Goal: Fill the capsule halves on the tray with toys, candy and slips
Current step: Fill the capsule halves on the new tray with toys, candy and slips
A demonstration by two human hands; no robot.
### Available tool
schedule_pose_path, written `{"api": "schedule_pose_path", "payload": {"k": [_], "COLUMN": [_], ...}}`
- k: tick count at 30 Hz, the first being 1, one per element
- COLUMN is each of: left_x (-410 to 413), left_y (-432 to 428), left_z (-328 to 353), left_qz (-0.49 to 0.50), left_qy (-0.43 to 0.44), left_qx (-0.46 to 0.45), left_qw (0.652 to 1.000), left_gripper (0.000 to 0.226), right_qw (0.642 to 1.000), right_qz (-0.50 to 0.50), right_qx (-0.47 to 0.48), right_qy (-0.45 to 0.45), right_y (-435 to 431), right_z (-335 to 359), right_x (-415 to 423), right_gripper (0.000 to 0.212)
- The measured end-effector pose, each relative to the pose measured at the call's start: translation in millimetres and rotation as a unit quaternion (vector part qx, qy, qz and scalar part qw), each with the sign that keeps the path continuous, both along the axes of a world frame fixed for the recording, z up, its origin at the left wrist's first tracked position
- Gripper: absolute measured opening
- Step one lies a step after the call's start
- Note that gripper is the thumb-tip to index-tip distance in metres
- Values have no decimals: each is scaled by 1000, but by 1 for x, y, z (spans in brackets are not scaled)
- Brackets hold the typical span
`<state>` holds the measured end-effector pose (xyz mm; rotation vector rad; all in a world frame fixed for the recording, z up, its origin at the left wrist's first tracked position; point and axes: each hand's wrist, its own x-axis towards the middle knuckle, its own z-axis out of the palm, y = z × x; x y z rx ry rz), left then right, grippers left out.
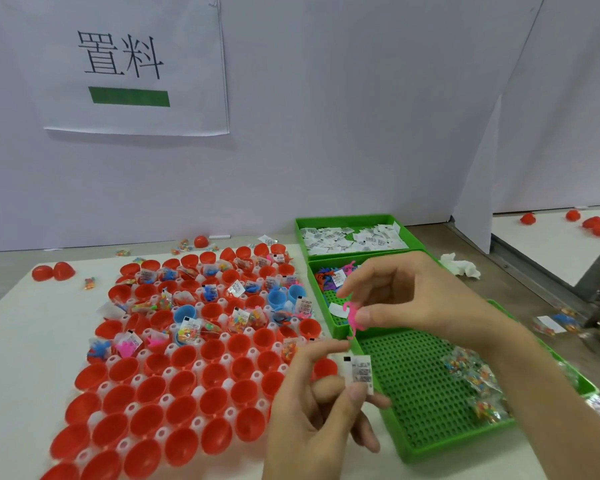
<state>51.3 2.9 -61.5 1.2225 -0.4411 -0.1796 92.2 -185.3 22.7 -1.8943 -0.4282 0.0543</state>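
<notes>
**Where are the hands?**
Both are at lower right, above the place where the tray meets the bins. The right hand [406,299] pinches a small pink rubbery toy figure [351,316] between the thumb and a fingertip, with its other fingers loosely curled and spread above. Just below it, the left hand [312,410] pinches a small white printed paper slip [361,374] between thumb and forefinger, the remaining fingers folded under.

**And the capsule halves?**
A white plastic tray [197,367] with rows of round sockets lies on the pale table top [32,341], left of the hands. Red plastic capsule halves [153,386] stand in it open side up, with a few blue plastic capsule halves [184,311] among them. The far rows hold toys, candy packets and slips. The near rows show their red insides.

**Where are the supplies?**
Three green plastic bins stand in a line just right of the tray. The far bin [343,219] holds a heap of white slips [354,237]. The middle bin [330,296] holds coloured toys [326,277]. The near bin [413,393] has a perforated floor and holds clear packets of coloured candy [471,372] on its right side.

**Anything else?**
A white paper sign [132,64] with two black characters and a green bar hangs on the wall. Two loose red halves [52,271] lie at the table's far left. A crumpled white tissue [461,268] lies right of the bins.
</notes>
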Motion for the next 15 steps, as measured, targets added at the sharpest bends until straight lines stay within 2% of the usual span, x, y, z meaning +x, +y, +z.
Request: {"api": "schedule_pose_path", "payload": {"k": [5,9,15], "left_x": [1,1,3], "left_y": [1,1,1], "left_z": [3,1,-1], "left_qz": [43,52,47], "left_qy": [2,22,13], "left_qx": [-23,-32,-29], "left_qw": [999,998,998], "left_gripper": [39,37,21], "right_qw": [994,994,989], "right_qz": [19,57,92], "right_qx": [-100,-91,-80], "right_qy": [-32,24,79], "right_y": [17,12,4], "right_z": [1,1,4], "right_x": [-6,-9,-10], "right_gripper": [10,9,20]}}
